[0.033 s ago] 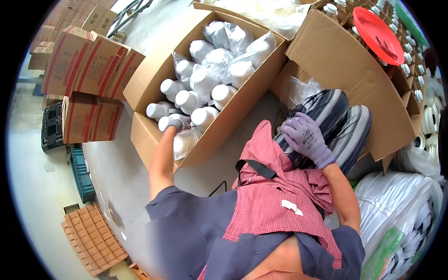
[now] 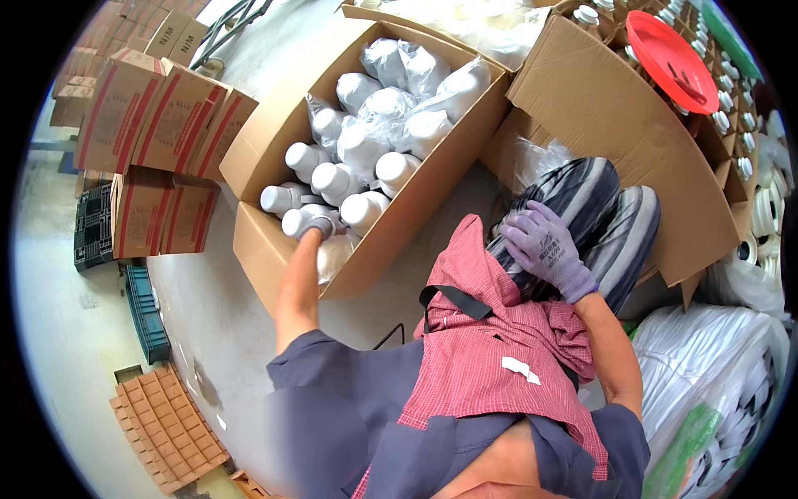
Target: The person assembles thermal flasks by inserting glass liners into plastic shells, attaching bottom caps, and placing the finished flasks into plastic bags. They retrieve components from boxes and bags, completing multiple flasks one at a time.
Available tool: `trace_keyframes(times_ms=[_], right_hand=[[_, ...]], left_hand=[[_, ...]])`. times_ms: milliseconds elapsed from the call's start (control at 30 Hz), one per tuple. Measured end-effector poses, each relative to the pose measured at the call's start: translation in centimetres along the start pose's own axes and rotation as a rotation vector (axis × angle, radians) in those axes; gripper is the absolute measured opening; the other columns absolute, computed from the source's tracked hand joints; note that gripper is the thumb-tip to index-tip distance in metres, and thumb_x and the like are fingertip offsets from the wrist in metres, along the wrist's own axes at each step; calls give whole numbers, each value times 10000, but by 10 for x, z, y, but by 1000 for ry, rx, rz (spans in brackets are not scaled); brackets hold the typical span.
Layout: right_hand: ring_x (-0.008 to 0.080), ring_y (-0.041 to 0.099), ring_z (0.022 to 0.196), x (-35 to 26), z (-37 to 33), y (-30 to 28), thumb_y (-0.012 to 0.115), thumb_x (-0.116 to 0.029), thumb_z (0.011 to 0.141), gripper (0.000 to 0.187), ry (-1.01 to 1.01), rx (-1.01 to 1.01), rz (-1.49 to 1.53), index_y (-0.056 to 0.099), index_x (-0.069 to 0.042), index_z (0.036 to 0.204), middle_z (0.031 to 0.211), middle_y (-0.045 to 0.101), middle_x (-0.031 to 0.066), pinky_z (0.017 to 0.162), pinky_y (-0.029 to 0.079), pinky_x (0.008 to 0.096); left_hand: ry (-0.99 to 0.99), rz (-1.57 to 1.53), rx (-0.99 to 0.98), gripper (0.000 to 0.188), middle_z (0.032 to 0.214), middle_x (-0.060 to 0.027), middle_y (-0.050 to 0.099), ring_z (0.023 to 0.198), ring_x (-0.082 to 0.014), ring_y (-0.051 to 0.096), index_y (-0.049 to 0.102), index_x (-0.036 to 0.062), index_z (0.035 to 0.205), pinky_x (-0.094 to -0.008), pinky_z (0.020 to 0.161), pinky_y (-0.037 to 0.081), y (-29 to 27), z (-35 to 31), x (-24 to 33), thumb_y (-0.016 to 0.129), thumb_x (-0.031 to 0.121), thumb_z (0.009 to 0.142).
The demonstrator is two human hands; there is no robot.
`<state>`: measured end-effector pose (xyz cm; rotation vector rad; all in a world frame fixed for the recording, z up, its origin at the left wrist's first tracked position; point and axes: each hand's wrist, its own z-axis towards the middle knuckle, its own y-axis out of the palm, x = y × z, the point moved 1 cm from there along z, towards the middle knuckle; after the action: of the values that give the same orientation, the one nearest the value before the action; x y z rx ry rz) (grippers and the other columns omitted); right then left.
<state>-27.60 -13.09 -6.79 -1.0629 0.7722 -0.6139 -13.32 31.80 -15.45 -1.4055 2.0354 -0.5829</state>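
An open cardboard box in front of me holds several white capped bottles. Those at its far end are wrapped in clear plastic bags. My left hand, in a greyish glove, reaches into the near left corner and is closed round a white bottle; its fingertips are partly hidden. Right beside it, a clear-bagged white item lies against the box wall. My right hand, in a purple glove, lies on my striped trouser leg with slightly bent fingers and holds nothing.
To the right, a divided carton of white-capped bottles carries a red plastic tray, with a cardboard flap hanging toward me. Stacked cartons stand at left, near a teal crate. White wrapped bundles lie at lower right.
My left forearm and hand have shifted slightly to the right and toward me. The bottle beside that hand has barely moved. My right hand stays on my leg.
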Motion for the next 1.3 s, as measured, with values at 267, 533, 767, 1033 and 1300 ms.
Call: trace_keyframes(times_ms=[267,533,767,1033,1300], right_hand=[[207,597,989,-15,-1,-1,642,-203,812,172,-43,107,55,634,-110,957,964,619,40,1052,398,400],[313,590,1049,-24,19,-26,678,-307,827,554,188,157,325,516,-104,1317,1256,548,146,1008,435,430],[360,446,1187,-12,62,-119,812,-353,699,816,305,646,427,404,-87,1354,1259,438,186,936,456,424],[362,453,1197,27,-37,-239,732,-156,704,456,-476,280,-868,590,-281,1119,1257,416,67,923,527,463],[338,519,1159,148,-29,-338,767,-284,734,772,315,529,-367,385,-86,1375,1259,484,159,990,445,396]], left_hand=[[-151,-471,57,677,1318,-163,565,1220,-321,532,529,105,1320,-400,1035,415,106,47,-54,703,403,738],[284,-1081,384,349,885,-95,682,840,-167,618,673,-22,1006,-306,772,490,-100,-132,-1,680,261,803],[871,-415,1506,245,737,-121,528,659,-305,518,498,40,714,-394,585,413,-191,-199,191,741,74,717],[1233,-1018,890,217,771,-70,530,714,-209,519,534,12,788,-334,646,428,-240,-170,275,718,126,793],[1244,-1267,387,316,1097,-91,647,1049,-191,596,622,25,1103,-339,932,462,-154,-150,299,678,133,811]])
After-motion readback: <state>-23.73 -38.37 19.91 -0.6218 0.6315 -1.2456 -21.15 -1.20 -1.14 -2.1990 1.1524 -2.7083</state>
